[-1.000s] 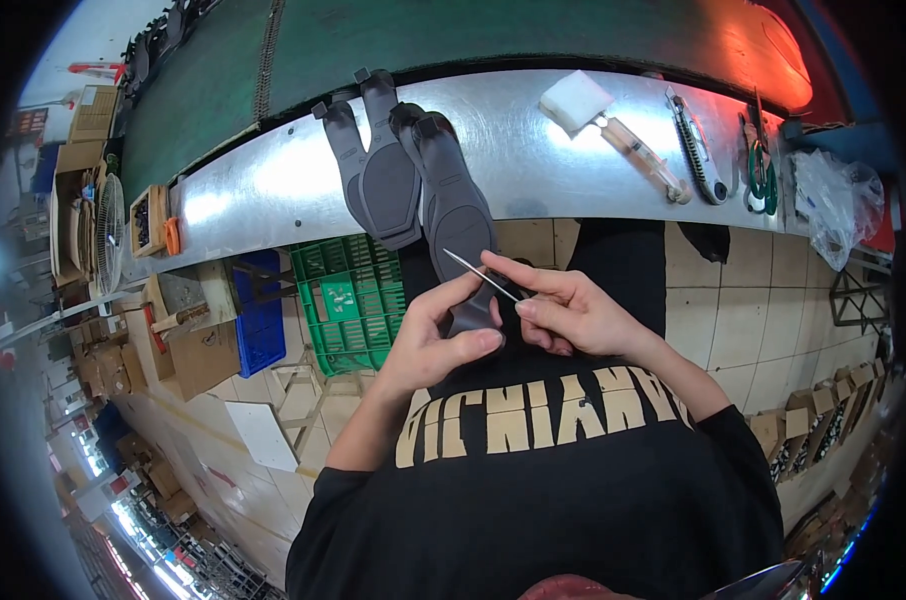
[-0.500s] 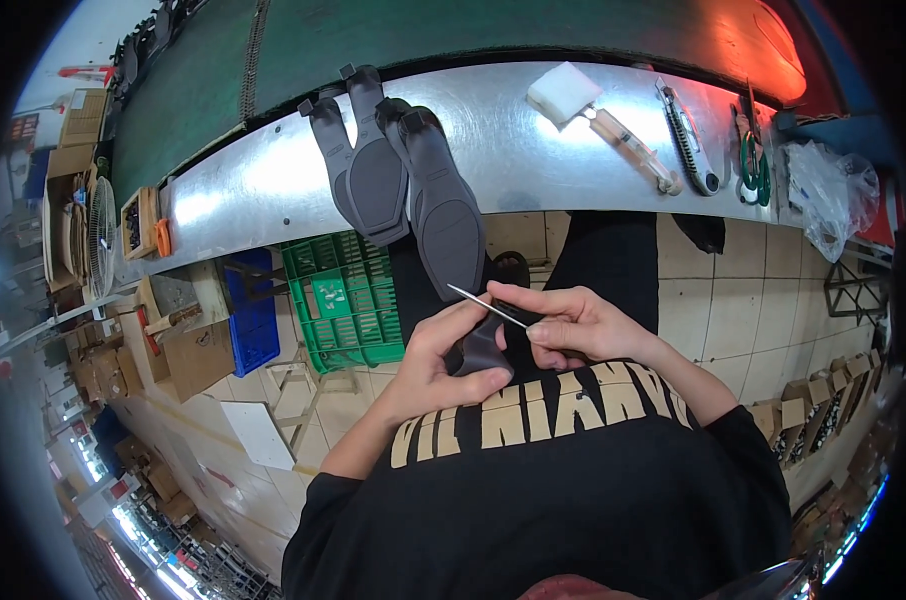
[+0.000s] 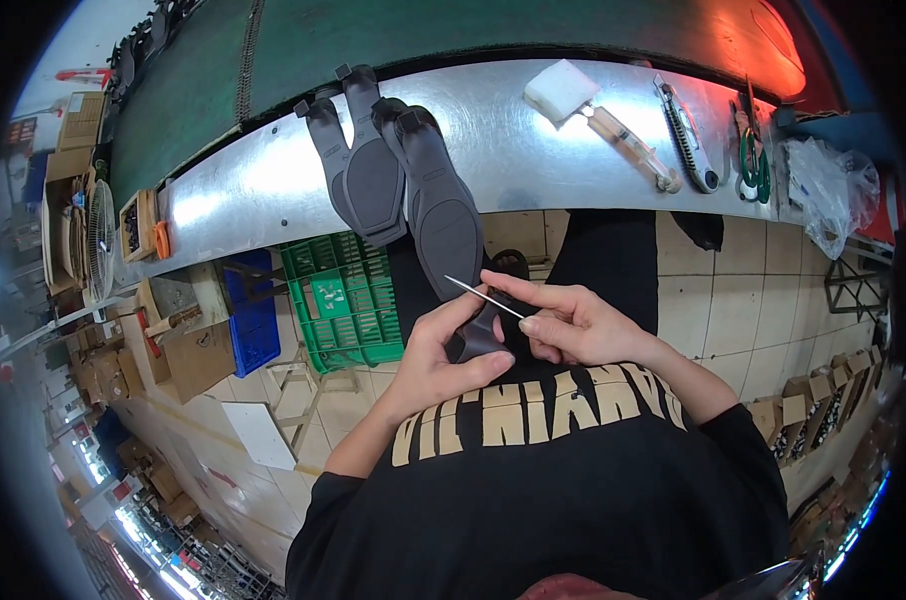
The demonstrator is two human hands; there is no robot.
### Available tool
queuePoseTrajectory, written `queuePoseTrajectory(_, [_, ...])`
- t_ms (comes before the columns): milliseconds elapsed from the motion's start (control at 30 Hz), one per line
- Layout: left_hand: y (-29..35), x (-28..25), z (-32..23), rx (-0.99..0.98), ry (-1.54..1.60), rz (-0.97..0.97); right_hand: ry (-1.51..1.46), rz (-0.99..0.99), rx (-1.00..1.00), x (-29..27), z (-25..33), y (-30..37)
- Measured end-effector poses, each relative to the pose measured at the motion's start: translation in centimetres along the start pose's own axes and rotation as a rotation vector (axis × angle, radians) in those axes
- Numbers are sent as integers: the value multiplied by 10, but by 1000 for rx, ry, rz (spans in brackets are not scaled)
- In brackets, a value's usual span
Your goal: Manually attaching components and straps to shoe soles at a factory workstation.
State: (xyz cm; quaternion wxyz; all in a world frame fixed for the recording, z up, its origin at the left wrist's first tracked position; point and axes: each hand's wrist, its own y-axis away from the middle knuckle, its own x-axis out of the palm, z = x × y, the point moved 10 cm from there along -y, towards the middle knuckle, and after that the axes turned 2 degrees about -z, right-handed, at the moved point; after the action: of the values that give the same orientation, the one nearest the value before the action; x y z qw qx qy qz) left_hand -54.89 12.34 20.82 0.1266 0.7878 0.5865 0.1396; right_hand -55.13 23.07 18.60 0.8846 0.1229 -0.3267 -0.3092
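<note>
Close to my body, my left hand (image 3: pixel 441 362) is wrapped round a dark shoe (image 3: pixel 480 338), its thumb on the near side; much of that shoe is hidden by the fingers. My right hand (image 3: pixel 585 325) pinches a thin, pointed metal tool (image 3: pixel 488 299), which slants across above the left fingers with its tip to the upper left. Just beyond the hands, a dark heeled shoe (image 3: pixel 447 232) lies sole up, its toe jutting over the metal bench's near edge. Beside it on the left is another sole-up shoe (image 3: pixel 375 190).
On the metal bench (image 3: pixel 243 195) lie a white block (image 3: pixel 559 92), a syringe-like tube (image 3: pixel 628 145), a box cutter (image 3: pixel 688 140) and green-handled scissors (image 3: pixel 751 160). A clear plastic bag (image 3: pixel 828 190) hangs at the right end. Below stands a green crate (image 3: pixel 338 305). A green belt (image 3: pixel 373 25) runs behind.
The metal tool and my right hand have shifted slightly up and to the left. My left hand keeps its hold on the shoe, nearly still.
</note>
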Motion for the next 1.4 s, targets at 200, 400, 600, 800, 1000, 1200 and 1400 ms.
queuePoseTrajectory(200, [-2, 1, -6, 2, -31, 5, 5, -13, -1, -4, -5, 0])
queuePoseTrajectory(400, [-3, 1, -14, 99, -128, 31, -64, 13, 26, -3, -13, 0])
queuePoseTrajectory(600, [2, 2, -21, 226, -173, 29, -133, 109, -112, 3, -10, 0])
queuePoseTrajectory(800, [0, 0, 8, -9, -46, 102, -139, 50, 51, 5, -11, -1])
queuePoseTrajectory(1000, [3, -8, 36, -118, 284, -2, 62, -12, -12, 8, 0, -6])
queuePoseTrajectory(1200, [4, -1, 32, -112, 318, 55, 40, -25, 60, 2, -5, -3])
queuePoseTrajectory(1400, [6, 2, 25, -77, 257, 74, -78, 27, 82, 5, -10, -1])
